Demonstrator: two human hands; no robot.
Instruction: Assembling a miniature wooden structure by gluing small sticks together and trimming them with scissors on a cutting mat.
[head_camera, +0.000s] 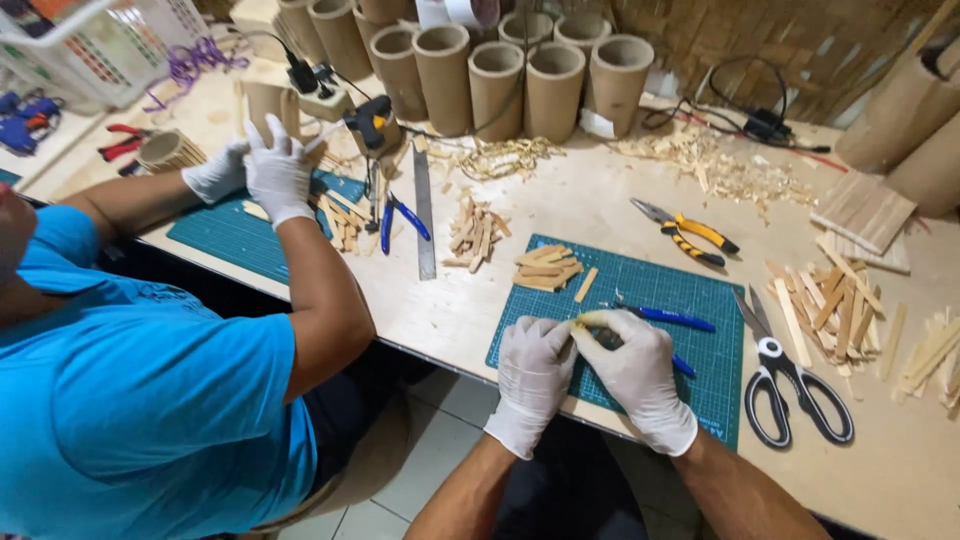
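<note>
We are gripping a thin wooden stick in left hand, right hand squeezing blue-handled cutters over green mat; best keeping stick steady near scissors.

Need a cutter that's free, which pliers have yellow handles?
The yellow-handled pliers lying on the bare tabletop beyond the green cutting mat; the others have blue or red handles.

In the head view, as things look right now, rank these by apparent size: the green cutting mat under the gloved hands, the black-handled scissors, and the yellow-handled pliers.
1. Green cutting mat, clearly the largest.
2. Black-handled scissors.
3. Yellow-handled pliers, smallest; they lie farther from the camera than the scissors, so that gap is less sure.
</note>
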